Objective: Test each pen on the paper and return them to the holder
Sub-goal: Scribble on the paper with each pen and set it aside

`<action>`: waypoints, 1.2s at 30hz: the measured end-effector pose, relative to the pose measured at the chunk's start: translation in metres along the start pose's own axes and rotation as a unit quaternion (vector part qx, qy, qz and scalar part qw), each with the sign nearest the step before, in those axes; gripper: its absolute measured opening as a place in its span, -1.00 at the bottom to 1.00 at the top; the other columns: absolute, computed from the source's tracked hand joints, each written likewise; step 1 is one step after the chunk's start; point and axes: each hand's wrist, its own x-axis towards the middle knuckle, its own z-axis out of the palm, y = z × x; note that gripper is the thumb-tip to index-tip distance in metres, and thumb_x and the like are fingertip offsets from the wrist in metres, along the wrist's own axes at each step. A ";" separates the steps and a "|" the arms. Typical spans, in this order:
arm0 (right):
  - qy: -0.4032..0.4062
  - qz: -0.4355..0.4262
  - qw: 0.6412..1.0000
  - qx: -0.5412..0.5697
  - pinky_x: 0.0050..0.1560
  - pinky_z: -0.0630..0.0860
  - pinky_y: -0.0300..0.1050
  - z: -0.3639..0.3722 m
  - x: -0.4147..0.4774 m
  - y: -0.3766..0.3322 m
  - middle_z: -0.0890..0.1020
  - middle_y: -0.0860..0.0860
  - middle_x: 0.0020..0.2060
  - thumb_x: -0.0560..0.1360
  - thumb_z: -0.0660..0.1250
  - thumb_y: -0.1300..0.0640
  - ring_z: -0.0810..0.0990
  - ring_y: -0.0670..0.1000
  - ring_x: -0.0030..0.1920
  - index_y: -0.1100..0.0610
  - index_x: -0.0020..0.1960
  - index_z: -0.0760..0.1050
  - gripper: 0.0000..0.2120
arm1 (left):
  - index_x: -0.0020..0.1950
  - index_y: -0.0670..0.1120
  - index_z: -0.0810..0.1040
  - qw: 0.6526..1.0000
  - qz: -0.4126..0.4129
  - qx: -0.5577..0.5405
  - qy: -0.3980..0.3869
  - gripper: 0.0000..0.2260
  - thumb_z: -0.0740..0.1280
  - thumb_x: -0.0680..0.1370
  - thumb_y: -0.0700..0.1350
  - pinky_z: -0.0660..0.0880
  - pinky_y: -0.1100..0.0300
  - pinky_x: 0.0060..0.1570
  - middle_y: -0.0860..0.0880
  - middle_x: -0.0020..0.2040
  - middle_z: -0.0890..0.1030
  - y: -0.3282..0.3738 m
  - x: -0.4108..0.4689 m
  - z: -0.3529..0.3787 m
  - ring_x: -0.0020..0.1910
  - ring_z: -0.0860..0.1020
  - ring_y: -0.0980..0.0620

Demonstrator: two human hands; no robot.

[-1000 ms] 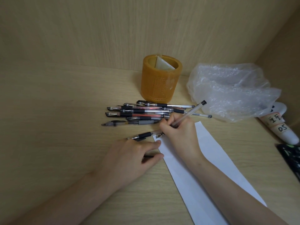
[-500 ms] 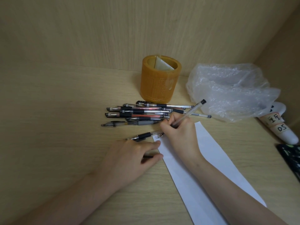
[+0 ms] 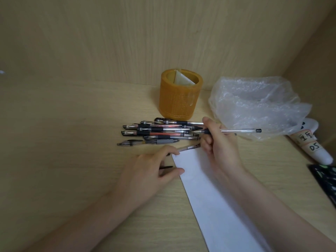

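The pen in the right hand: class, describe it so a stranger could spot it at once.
Find the orange holder at the back of the desk; a pile of pens lies in front of it. Just right of the pile, the right hand grips one pen. Only it is held off the desk, its clear barrel pointing toward the plastic bag.

Pale wood-grain desktop (image 3: 60, 128) lying flat beneath me, matching back panel (image 3: 145, 33) rising upright behind it, side panel (image 3: 321, 57) standing on my right, the two panels meeting in a corner, soft even light falling across all surfaces.
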 end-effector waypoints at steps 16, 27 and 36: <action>-0.084 -0.040 0.988 -0.122 -0.58 0.15 -0.32 0.011 -0.034 -0.011 0.26 -0.06 -0.63 0.44 0.42 0.22 0.18 -0.09 -0.61 0.14 -0.42 0.26 -0.61 | 0.38 0.22 0.04 0.960 0.065 -0.269 -0.052 -0.51 0.16 0.56 -0.12 0.37 0.36 -0.05 0.13 -0.25 0.56 0.000 0.001 0.002 -0.17 0.54 0.11; -0.196 -0.030 0.971 -0.134 -0.55 0.27 -0.40 0.018 -0.043 -0.012 0.40 -0.04 -0.66 0.40 0.42 0.22 0.35 -0.12 -0.65 0.21 -0.35 0.33 -0.72 | 0.28 0.07 0.28 0.965 0.052 -0.255 -0.034 -0.72 0.19 0.58 -0.05 0.44 0.31 -0.19 0.14 -0.15 0.64 0.001 0.003 0.000 -0.32 0.53 0.18; -0.122 -0.048 0.975 -0.178 -0.52 0.28 -0.36 0.009 -0.041 -0.012 0.47 0.01 -0.56 0.45 0.38 0.05 0.34 -0.09 -0.58 0.12 -0.32 0.40 -0.75 | -0.18 0.11 0.51 0.985 0.001 -0.171 0.000 -0.67 0.09 0.47 0.29 0.28 0.22 -0.41 0.02 -0.39 0.45 -0.001 0.003 -0.005 -0.41 0.42 0.01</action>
